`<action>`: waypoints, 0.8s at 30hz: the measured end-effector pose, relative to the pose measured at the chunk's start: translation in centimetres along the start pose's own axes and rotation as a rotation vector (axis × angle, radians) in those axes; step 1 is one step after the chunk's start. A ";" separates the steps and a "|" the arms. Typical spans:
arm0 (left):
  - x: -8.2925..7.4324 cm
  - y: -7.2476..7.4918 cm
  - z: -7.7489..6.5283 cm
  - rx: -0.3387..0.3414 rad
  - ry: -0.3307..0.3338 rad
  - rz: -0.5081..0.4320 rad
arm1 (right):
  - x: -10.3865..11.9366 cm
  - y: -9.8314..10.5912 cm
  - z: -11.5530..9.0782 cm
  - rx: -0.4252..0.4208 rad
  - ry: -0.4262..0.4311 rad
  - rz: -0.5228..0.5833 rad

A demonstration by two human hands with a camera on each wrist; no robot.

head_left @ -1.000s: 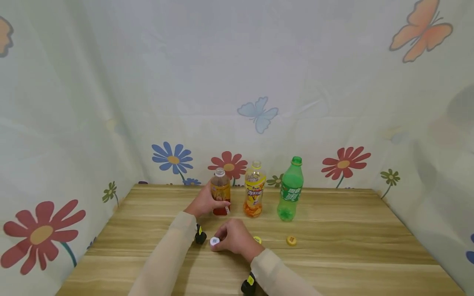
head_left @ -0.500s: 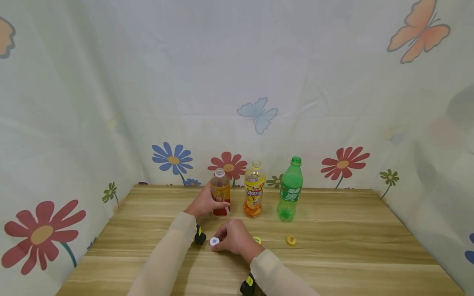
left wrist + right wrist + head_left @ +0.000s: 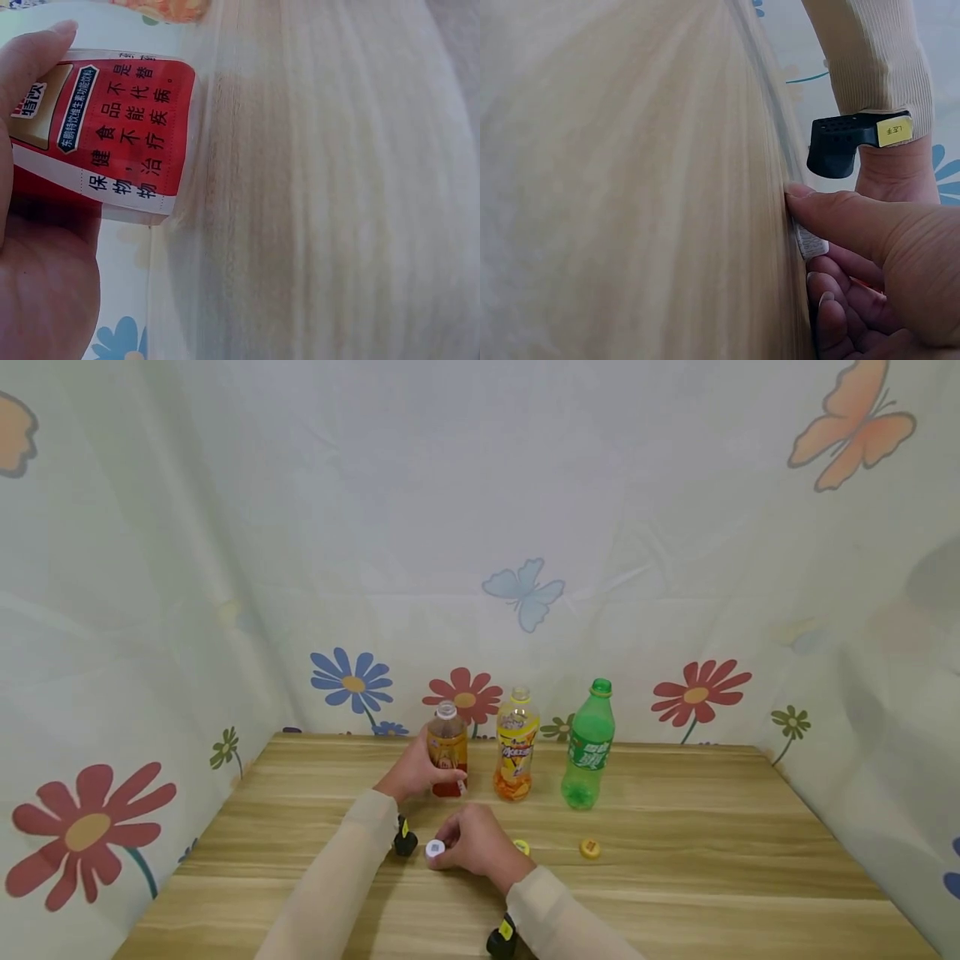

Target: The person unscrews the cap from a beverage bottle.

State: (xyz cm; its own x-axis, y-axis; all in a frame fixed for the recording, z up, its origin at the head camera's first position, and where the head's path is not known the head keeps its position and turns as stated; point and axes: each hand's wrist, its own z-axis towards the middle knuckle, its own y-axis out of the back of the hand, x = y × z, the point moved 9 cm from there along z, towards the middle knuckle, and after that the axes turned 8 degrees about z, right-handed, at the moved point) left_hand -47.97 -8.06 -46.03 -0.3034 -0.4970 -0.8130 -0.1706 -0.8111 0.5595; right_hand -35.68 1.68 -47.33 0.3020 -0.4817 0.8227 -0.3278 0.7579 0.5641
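My left hand (image 3: pixel 415 770) grips an uncapped drink bottle (image 3: pixel 447 746) with a gold and red label, upright at the back of the table. In the left wrist view, the thumb and palm wrap round that bottle's red label (image 3: pixel 135 127). Nearer the front, my right hand (image 3: pixel 477 841) pinches a white bottle cap (image 3: pixel 435 849) low at the tabletop. The right wrist view shows the cap's ridged side (image 3: pixel 810 244) between thumb and fingers, right at the wood. A yellow cap (image 3: pixel 522 845) is partly hidden behind the right hand.
An uncapped yellow-labelled bottle (image 3: pixel 516 747) holding some orange drink and an uncapped green bottle (image 3: pixel 589 745) stand to the right on the wooden table (image 3: pixel 705 827). An orange-yellow cap (image 3: pixel 590 848) lies before the green one. Flowered cloth (image 3: pixel 390 527) hangs behind and at the sides.
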 end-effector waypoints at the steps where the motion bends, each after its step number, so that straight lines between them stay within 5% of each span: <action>1: 0.1 0.0 0.0 -0.002 0.002 -0.003 | 0.0 0.0 0.0 0.001 -0.004 0.000; 24: 0.7 1.2 -2.0 -0.064 0.016 -0.011 | 0.0 -0.1 -0.3 0.063 -0.042 0.096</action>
State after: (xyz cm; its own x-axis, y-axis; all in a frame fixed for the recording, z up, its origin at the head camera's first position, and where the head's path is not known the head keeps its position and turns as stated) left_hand -46.51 -10.02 -46.24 -0.2863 -0.4922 -0.8220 -0.1135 -0.8345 0.5392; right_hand -35.35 1.75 -47.44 0.2295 -0.4267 0.8748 -0.4099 0.7728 0.4845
